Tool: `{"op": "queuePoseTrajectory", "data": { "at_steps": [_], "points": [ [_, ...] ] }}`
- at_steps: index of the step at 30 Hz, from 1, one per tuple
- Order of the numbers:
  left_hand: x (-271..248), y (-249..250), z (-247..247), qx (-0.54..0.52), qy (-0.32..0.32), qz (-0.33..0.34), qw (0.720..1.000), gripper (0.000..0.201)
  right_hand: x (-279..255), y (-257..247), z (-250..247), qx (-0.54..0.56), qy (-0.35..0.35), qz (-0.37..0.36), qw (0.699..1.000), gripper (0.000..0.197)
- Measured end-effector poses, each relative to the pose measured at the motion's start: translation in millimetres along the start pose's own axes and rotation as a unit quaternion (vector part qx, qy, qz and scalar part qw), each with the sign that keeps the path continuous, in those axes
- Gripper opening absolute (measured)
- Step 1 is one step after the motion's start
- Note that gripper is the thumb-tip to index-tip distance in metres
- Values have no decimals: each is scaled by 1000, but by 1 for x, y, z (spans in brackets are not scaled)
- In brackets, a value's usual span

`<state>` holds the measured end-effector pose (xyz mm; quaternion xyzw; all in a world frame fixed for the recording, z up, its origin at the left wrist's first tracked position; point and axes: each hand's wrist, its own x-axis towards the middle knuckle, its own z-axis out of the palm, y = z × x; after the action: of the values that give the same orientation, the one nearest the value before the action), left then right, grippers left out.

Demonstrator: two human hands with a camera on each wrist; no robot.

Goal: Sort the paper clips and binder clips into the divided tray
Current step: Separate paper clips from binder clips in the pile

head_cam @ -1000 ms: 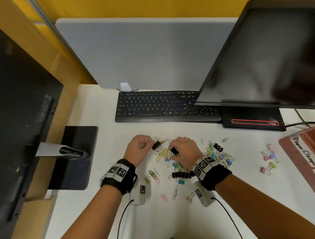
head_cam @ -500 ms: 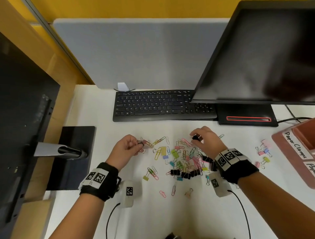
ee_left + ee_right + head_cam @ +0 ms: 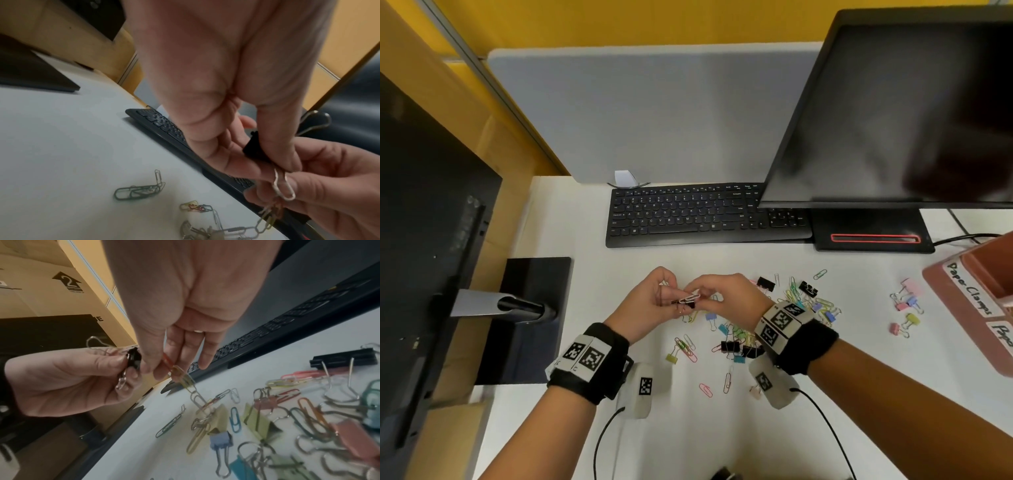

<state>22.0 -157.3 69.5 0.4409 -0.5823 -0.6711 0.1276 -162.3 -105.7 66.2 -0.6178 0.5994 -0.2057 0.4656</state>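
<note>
My left hand [image 3: 671,303] holds a small black binder clip [image 3: 690,304] above the white desk. In the left wrist view the thumb and fingers pinch the clip's black body [image 3: 255,149], and a silver paper clip [image 3: 284,186] hangs from it. My right hand [image 3: 707,293] meets it from the right. In the right wrist view the right hand pinches a linked chain of paper clips [image 3: 180,376] that trails down to the desk beside the binder clip [image 3: 133,357]. A mixed pile of clips [image 3: 736,337] lies below the hands. The reddish divided tray [image 3: 962,301] stands at the right edge.
A black keyboard [image 3: 688,216] and a monitor base [image 3: 869,233] lie behind the hands. Another monitor's stand [image 3: 524,318] is to the left. Several pastel binder clips [image 3: 905,305] lie near the tray. Wrist-camera cables [image 3: 822,421] run toward the front edge.
The right hand has come back left from the far side of the pile and now meets the left hand at the black binder clip. The left hand has shifted slightly right.
</note>
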Motion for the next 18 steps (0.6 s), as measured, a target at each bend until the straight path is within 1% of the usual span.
{"op": "queuePoseTrajectory", "data": {
  "at_steps": [3, 5, 7, 9, 13, 15, 18],
  "points": [
    [-5, -2, -1, 51, 35, 21, 998, 34, -3, 2, -4, 10, 29, -5, 1000, 16],
    [-8, -2, -3, 74, 75, 30, 994, 28, -6, 1, -8, 15, 36, -6, 999, 13],
    [-10, -3, -6, 64, 104, 40, 992, 18, -8, -2, -11, 7, 34, -17, 999, 15],
    [-14, -4, -7, 36, 123, 44, 991, 15, -10, -4, -13, -4, 35, -25, 999, 19],
    [-20, -6, -10, -26, 132, 28, 991, 22, -12, -4, -14, 28, 44, -8, 999, 22],
    [-21, -8, -10, -27, 131, 25, 991, 24, -13, -4, -14, 44, 35, -5, 998, 23],
    [-22, -8, -9, -17, 135, 36, 990, 24, -12, -6, -13, 40, 19, 0, 999, 22]
  ]
}}
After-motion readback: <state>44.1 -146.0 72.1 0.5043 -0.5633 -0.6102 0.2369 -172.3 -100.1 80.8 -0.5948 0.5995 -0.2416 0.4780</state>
